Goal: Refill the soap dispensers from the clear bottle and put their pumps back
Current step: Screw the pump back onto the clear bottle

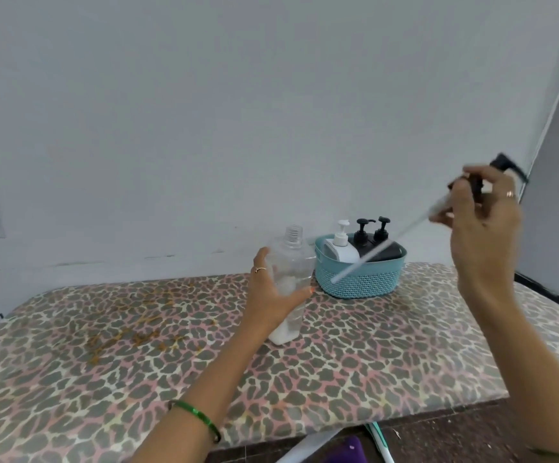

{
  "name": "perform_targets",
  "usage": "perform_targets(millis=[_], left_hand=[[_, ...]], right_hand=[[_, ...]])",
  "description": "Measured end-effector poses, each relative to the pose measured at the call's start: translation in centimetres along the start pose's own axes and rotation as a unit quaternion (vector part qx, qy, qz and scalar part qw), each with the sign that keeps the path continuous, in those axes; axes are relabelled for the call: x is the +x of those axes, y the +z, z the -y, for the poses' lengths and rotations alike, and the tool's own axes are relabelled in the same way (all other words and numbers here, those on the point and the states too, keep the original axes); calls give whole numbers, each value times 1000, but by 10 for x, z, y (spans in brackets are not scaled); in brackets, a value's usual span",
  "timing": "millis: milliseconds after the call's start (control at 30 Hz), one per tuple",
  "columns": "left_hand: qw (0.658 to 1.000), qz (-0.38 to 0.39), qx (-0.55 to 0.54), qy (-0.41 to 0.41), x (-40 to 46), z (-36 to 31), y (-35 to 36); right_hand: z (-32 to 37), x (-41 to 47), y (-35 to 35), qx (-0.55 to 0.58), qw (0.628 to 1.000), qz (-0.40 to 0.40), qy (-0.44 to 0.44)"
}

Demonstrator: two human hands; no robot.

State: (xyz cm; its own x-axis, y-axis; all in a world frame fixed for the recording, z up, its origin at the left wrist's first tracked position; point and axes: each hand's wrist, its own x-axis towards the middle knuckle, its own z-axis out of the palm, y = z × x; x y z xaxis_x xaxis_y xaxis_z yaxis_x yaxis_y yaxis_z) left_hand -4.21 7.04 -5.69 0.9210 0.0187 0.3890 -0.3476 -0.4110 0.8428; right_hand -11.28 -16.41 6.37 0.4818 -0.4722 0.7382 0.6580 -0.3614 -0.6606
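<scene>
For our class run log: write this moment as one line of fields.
left hand: grips clear bottle, neck open | right hand: holds black pump, tube hanging | basket: three dispensers

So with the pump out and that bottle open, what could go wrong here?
The clear bottle has no cap and stands on a soft patterned cover, steadied only by the left hand; a nudge might tip and spill it. The pump in the right hand trails a long tube just above the blue basket; it may drip soap or snag the dispensers there.
</scene>
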Motion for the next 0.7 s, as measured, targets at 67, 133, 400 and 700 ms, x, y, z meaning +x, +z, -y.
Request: perform_targets(millis=[67, 133, 400, 700], left_hand=[[1000, -4, -6, 18, -11, -2, -3], [999, -9, 1, 31, -21, -3, -7], [996, -20, 47, 68, -41, -5, -17], [996, -36, 56, 60, -49, -7, -26]], right_hand=[[22, 9, 11, 41, 998, -12, -45], [42, 14, 21, 69, 994, -20, -87], [69, 13, 49, 69, 988, 19, -136], [67, 1, 53, 61, 987, 55, -140]])
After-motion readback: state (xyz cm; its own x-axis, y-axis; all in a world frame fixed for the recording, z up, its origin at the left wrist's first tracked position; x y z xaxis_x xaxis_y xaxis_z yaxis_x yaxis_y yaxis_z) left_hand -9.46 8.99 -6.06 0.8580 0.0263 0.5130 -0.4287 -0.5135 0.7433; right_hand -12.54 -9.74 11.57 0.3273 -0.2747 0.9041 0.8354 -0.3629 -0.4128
